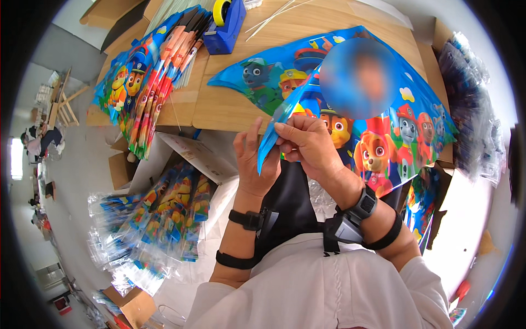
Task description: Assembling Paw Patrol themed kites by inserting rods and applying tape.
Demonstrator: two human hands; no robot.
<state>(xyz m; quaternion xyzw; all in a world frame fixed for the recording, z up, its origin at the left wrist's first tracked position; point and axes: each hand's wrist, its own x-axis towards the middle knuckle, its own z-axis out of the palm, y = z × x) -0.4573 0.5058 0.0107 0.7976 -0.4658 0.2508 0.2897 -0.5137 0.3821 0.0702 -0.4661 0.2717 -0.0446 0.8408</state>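
Observation:
A blue kite [378,145] printed with cartoon dogs and white clouds lies spread over the table's near edge, its lower part hanging towards my lap. A patch of it is blurred. One edge is folded up into a narrow blue strip in front of me. My right hand [312,145] pinches this strip between thumb and fingers. On the strip's other side, my left hand [256,156] has the fold's lower end against its palm and thumb side. Its fingertips point upward, and its thumb is mostly hidden by the film.
A stack of folded kites [145,82] lies on the wooden table [224,104] at left, beside a blue tape dispenser [226,33]. Thin white rods [274,19] lie further back. Bagged kites [159,219] hang below left; clear plastic bags [474,104] pile up at right.

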